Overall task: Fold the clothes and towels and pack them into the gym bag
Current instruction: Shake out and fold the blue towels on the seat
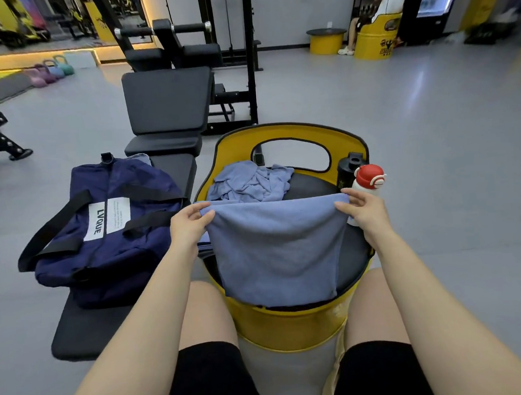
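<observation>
A blue towel (276, 252) hangs doubled over in front of me, above the yellow barrel seat (294, 328). My left hand (189, 223) pinches its top left corner and my right hand (363, 209) pinches its top right corner. Behind the towel a crumpled light-blue garment (252, 182) lies on the seat's black cushion. The navy gym bag (105, 228) with black straps and a white label sits to the left on a black bench (85, 329); its zip looks closed.
A black shaker (349, 168) and a white bottle with a red cap (370, 179) stand at the seat's right edge. Weight benches and a rack stand behind. Grey floor lies to the right. A person sits far back right.
</observation>
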